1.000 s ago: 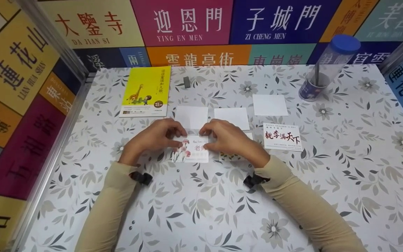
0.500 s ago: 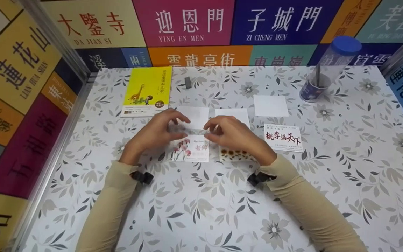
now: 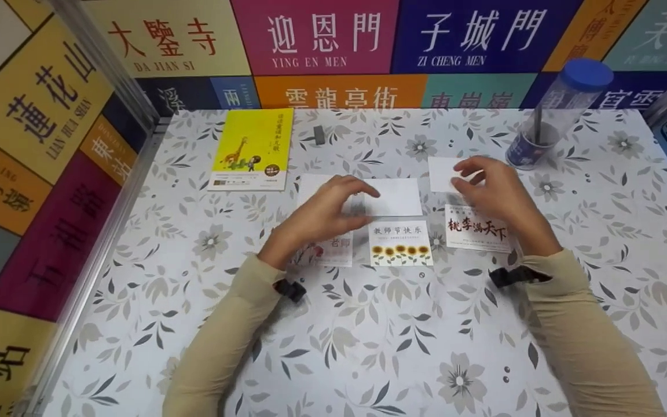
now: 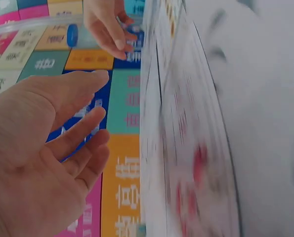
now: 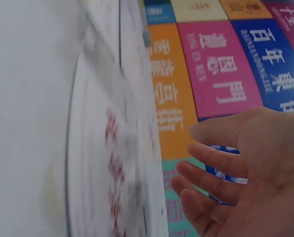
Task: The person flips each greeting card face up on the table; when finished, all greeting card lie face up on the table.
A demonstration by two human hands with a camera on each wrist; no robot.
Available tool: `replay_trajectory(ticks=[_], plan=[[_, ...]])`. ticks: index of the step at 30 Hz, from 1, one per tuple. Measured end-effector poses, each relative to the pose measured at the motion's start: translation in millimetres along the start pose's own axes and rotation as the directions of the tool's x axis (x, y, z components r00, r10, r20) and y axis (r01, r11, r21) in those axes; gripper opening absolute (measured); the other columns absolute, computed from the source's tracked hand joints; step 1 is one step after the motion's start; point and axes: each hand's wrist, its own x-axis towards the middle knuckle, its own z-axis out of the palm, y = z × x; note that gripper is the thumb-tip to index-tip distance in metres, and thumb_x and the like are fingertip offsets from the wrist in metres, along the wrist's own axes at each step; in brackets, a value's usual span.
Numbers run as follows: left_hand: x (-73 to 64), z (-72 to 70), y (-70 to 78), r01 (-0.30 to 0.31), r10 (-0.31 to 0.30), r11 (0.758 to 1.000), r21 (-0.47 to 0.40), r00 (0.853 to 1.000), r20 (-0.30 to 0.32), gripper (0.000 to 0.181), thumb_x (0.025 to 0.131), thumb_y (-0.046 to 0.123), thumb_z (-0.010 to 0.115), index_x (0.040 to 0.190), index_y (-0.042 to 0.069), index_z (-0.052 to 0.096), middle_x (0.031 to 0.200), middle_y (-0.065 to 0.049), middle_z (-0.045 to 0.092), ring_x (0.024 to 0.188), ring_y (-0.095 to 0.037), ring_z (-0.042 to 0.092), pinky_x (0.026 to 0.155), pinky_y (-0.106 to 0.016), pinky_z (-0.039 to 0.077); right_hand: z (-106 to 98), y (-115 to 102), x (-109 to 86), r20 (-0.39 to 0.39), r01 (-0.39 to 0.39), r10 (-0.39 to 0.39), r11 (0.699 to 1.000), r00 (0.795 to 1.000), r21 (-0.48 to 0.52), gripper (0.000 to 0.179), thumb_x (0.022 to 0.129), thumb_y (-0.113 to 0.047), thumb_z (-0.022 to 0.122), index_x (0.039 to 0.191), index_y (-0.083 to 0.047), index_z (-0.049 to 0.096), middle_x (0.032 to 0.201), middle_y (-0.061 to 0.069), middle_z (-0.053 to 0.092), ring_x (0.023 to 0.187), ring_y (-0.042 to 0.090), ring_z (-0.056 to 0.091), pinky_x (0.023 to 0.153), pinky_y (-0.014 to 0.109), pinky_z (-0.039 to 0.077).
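Observation:
In the head view my left hand [image 3: 327, 211], thumb and fingers spread apart, hovers over the card with pink flowers [image 3: 339, 255] and partly hides it and the blank white card [image 3: 310, 183] behind. Its fingertips reach over the left edge of a second blank card [image 3: 397, 197]. In front of that lies the sunflower card [image 3: 400, 243]. My right hand [image 3: 498, 194] holds nothing; it is above the third blank card [image 3: 443, 174] and the card with red lettering [image 3: 475, 229]. Both wrist views show loosely bent fingers with nothing between them.
A yellow book [image 3: 255, 147] lies at the back left, with a small grey block [image 3: 319, 135] beside it. At the back right stands a clear container with a blue lid [image 3: 588, 74]. Printed panels [image 3: 322, 35] border the floral tabletop [image 3: 368, 341].
Both hands have left the pink-flower card and moved right, the right hand farther, to the rightmost pair of cards. The sunflower card is now uncovered. The view has shifted slightly.

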Motion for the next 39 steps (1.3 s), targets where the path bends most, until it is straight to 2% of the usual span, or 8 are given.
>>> replay_trajectory(ticks=[5, 10, 13, 16, 24, 31, 34, 39], plan=[[48.9, 33.3, 27.6, -0.003, -0.003, 0.996, 0.091, 0.998, 0.06, 0.064, 0.1, 0.033, 0.079, 0.156, 0.012, 0.055, 0.167, -0.01, 0.05, 0.156, -0.029, 0.038, 0.135, -0.042, 0.026, -18.4, 33.2, -10.3, -0.061, -0.056, 0.055, 0.998, 0.997, -0.018, 0.043, 0.106, -0.03, 0.07, 0.142, -0.007, 0.067, 0.139, 0.022, 0.067, 0.117, 0.04, 0.07, 0.09, 0.041, 0.05], [88.9, 61.6, 47.6, 0.118, -0.134, 0.984, 0.133, 0.984, 0.118, 0.084, 0.1, 0.041, 0.076, 0.168, 0.011, 0.036, 0.173, -0.01, 0.041, 0.164, -0.032, 0.028, 0.137, -0.045, 0.023, -23.1, 46.8, -12.3, -0.053, -0.09, 0.089, 0.996, 0.995, -0.018, 0.048, 0.105, -0.031, 0.069, 0.146, -0.006, 0.064, 0.147, 0.022, 0.065, 0.122, 0.042, 0.068, 0.091, 0.042, 0.05], [105.2, 73.4, 52.9, 0.186, -0.205, 0.972, 0.146, 0.97, 0.128, 0.09, 0.101, 0.043, 0.075, 0.171, 0.011, 0.029, 0.174, -0.009, 0.04, 0.165, -0.034, 0.026, 0.137, -0.045, 0.024, -22.0, 48.6, -10.0, -0.033, -0.103, 0.103, 0.995, 0.994, 0.005, 0.051, 0.105, -0.032, 0.07, 0.148, -0.006, 0.063, 0.15, 0.021, 0.064, 0.125, 0.042, 0.066, 0.095, 0.043, 0.05], [117.2, 82.9, 54.3, 0.227, -0.25, 0.959, 0.167, 0.96, 0.127, 0.092, 0.102, 0.045, 0.073, 0.172, 0.01, 0.026, 0.174, -0.009, 0.041, 0.163, -0.035, 0.028, 0.136, -0.045, 0.026, -21.3, 49.8, -8.5, -0.027, -0.122, 0.123, 0.992, 0.992, 0.034, 0.054, 0.105, -0.034, 0.071, 0.151, -0.006, 0.061, 0.153, 0.02, 0.062, 0.129, 0.042, 0.065, 0.095, 0.036, 0.05], [129.1, 98.5, 54.1, 0.257, -0.274, 0.953, 0.16, 0.957, 0.096, 0.086, 0.103, 0.042, 0.071, 0.171, 0.008, 0.03, 0.168, -0.009, 0.051, 0.16, -0.034, 0.037, 0.133, -0.042, 0.033, -17.9, 53.4, -10.8, -0.014, -0.189, 0.193, 0.972, 0.981, 0.141, 0.057, 0.104, -0.038, 0.071, 0.154, -0.012, 0.06, 0.159, 0.014, 0.059, 0.13, 0.033, 0.063, 0.082, 0.017, 0.049], [126.3, 100.6, 53.9, 0.238, -0.241, 0.97, 0.045, 0.967, 0.085, 0.085, 0.103, 0.039, 0.072, 0.171, 0.012, 0.03, 0.171, -0.008, 0.046, 0.161, -0.032, 0.035, 0.135, -0.038, 0.03, -12.1, 51.8, -11.6, -0.054, -0.234, 0.262, 0.923, 0.964, 0.307, 0.053, 0.105, -0.038, 0.071, 0.149, -0.01, 0.064, 0.146, 0.01, 0.064, 0.095, 0.006, 0.063, 0.069, 0.017, 0.052], [126.7, 99.6, 54.1, 0.196, -0.195, 0.98, -0.042, 0.981, 0.018, 0.081, 0.103, 0.033, 0.073, 0.17, 0.012, 0.032, 0.173, -0.009, 0.041, 0.161, -0.03, 0.035, 0.134, -0.032, 0.029, -12.4, 51.8, -10.8, -0.051, -0.262, 0.304, 0.885, 0.951, 0.384, 0.05, 0.105, -0.038, 0.07, 0.148, -0.012, 0.065, 0.141, 0.003, 0.065, 0.075, 0.0, 0.056, 0.056, 0.017, 0.046], [128.9, 98.4, 54.9, 0.019, -0.048, 0.98, -0.199, 0.989, -0.141, 0.072, 0.103, 0.019, 0.072, 0.165, 0.008, 0.037, 0.167, -0.014, 0.038, 0.149, -0.025, 0.051, 0.123, -0.026, 0.045, -10.7, 49.6, -8.5, 0.004, -0.273, 0.294, 0.881, 0.956, 0.387, 0.056, 0.105, -0.048, 0.069, 0.149, -0.014, 0.064, 0.13, -0.008, 0.067, 0.085, 0.008, 0.058, 0.063, 0.021, 0.048]])
